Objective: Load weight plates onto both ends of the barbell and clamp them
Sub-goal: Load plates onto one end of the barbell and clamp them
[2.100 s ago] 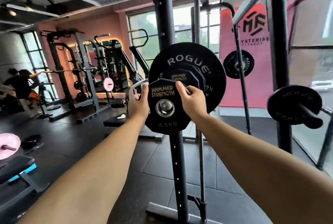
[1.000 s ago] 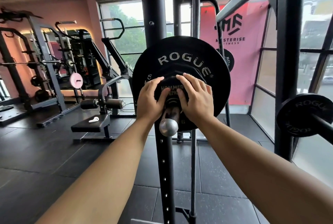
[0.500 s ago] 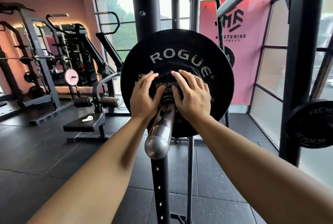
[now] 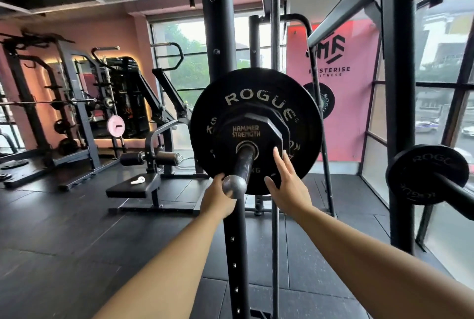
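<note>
A: While the barbell sleeve (image 4: 245,162) is pointing almost straight at the cam, where's the small plate (image 4: 252,134) sitting?

B: It's sitting on that sleeve, lying flat against the big Rogue plate (image 4: 256,95) behind it. Both are hanging on the same bar end, w/ the rack upright (image 4: 218,36) running behind them.

A: And the hands, what are they doing?

B: The right hand (image 4: 288,186) is reaching up w/ fingers straight & spread, holding nothing. Its fingertips (image 4: 276,154) are lying over the small plate's lower-right edge, tho I'm not managing to tell if they're touching it. The left hand (image 4: 218,197) is hanging just below & left of the sleeve's rounded tip. Its fingers are hiding behind that tip, so I'm not able to tell whether it's gripping anything.

A: Anything else showing?

B: On the right, another Rogue plate (image 4: 425,175) is sitting on a dark peg by the window frame. On the left, a white earbud case (image 4: 137,179) is lying on a black padded seat (image 4: 133,189), & a pink plate (image 4: 116,126) is hanging on a rack further back. A pink banner (image 4: 338,103) is hanging behind the big plate.
</note>
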